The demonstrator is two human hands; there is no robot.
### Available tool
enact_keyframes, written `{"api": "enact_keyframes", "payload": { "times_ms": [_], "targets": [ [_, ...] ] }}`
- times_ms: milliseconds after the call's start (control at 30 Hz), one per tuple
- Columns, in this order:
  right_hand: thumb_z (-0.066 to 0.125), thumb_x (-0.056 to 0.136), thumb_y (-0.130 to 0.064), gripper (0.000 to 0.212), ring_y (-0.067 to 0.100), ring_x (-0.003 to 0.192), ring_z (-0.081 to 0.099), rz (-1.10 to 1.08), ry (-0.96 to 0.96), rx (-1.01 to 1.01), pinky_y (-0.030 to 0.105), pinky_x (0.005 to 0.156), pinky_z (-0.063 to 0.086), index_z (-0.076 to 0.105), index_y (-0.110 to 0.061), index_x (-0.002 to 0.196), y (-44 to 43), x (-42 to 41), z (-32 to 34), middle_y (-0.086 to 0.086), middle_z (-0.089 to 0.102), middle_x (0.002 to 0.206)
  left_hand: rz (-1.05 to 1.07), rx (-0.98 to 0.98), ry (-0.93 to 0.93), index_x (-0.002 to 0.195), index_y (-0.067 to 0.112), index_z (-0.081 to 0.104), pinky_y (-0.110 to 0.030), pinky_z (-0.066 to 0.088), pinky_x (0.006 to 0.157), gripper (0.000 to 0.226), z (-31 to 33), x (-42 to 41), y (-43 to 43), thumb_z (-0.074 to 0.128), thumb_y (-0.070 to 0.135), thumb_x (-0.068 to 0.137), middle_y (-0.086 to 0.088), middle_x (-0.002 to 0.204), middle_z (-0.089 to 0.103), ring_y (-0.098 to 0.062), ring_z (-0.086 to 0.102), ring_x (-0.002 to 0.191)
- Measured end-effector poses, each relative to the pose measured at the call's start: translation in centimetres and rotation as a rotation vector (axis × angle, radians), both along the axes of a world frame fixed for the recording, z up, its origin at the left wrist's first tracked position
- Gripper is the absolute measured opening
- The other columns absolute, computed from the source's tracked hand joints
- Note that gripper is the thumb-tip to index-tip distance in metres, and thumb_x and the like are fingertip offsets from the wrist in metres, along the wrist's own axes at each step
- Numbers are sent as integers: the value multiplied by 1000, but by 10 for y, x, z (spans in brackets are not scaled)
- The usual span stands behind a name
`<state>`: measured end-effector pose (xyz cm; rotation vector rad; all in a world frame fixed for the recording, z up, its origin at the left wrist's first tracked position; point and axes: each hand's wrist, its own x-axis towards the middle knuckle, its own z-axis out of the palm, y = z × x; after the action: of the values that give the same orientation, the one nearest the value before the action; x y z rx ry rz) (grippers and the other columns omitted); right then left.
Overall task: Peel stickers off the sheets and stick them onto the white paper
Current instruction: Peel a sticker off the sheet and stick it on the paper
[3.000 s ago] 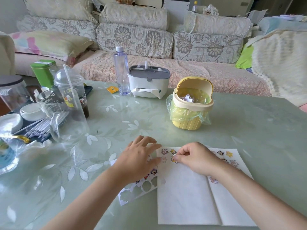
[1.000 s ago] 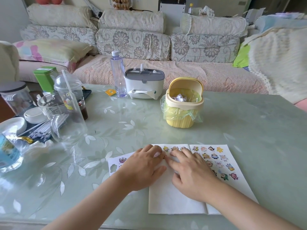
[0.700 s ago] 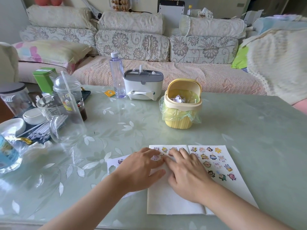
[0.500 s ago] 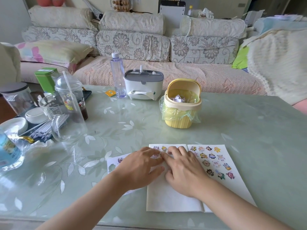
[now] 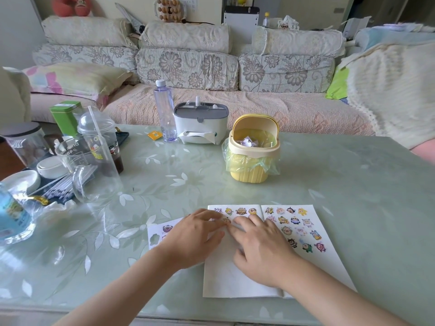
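Since three seconds back the right hand (image 5: 263, 248) has been changed from a pinch at the top edge of the white paper (image 5: 226, 281) to lying flat on it, and the left hand (image 5: 195, 238) has been brought across so both sets of fingers (image 5: 244, 222) meet. Fingers of both hands are seen stretched out and held close together, nothing gripped. They are pressed down around a small sticker (image 5: 226, 220) in the second row of the paper's left page, so the step is judged as smoothing a sticker just placed. The paper lies open on the desk (image 5: 353, 184), near edge, with its right page largely filled and its left page mostly bare. The sticker sheet (image 5: 157, 234) lies just left of the paper, largely hidden under the left hand, so its long axis cannot be told. The next peel is likely started there, with the left hand nearer and the right needing to cross over.
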<state>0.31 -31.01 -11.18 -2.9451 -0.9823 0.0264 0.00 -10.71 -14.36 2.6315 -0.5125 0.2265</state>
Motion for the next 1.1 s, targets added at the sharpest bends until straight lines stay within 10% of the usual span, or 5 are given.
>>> {"api": "enact_keyframes", "payload": {
  "times_ms": [300, 433, 700, 967, 1100],
  "targets": [
    [46, 94, -28, 43, 13, 122, 47, 15, 44, 218, 31, 97, 40, 56, -33, 135, 11, 6, 15, -13, 52, 132, 92, -280, -24, 114, 30, 73, -5, 42, 79, 30, 21, -6, 24, 59, 12, 94, 21, 129, 56, 9, 51, 111],
    [49, 98, -32, 42, 10, 123, 50, 77, 144, 246, 27, 97, 40, 54, -31, 140, 26, 5, 16, -16, 51, 134, 85, 32, -38, 123, 31, 67, -27, 49, 94, 35, 19, -16, 55, 55, 34, 89, 17, 128, 59, -4, 50, 120],
    [46, 99, -48, 44, 11, 119, 52, 42, 238, 187, 27, 97, 39, 52, -34, 140, 48, 10, 7, -16, 47, 131, 82, 281, 104, 151, 39, 32, -22, 25, 111, 86, 14, -39, 71, 43, 81, 77, 21, 149, 31, -3, 22, 137],
    [56, 84, -68, 47, 12, 89, 61, -270, 260, 275, 30, 81, 50, 68, -23, 83, 66, 11, 12, -8, 62, 92, 183, 197, -8, 130, 33, 61, -24, 37, 91, 67, 8, -38, 73, 42, 72, 80, 15, 128, 57, -14, 51, 118],
    [60, 82, -65, 54, 13, 115, 56, -220, 263, 160, 29, 93, 45, 56, -32, 124, 71, 4, 13, -10, 53, 123, 246, 202, 68, 149, 32, 35, -27, 36, 103, 77, 8, -39, 70, 45, 72, 84, 14, 142, 37, -12, 38, 128]
  ]
}}
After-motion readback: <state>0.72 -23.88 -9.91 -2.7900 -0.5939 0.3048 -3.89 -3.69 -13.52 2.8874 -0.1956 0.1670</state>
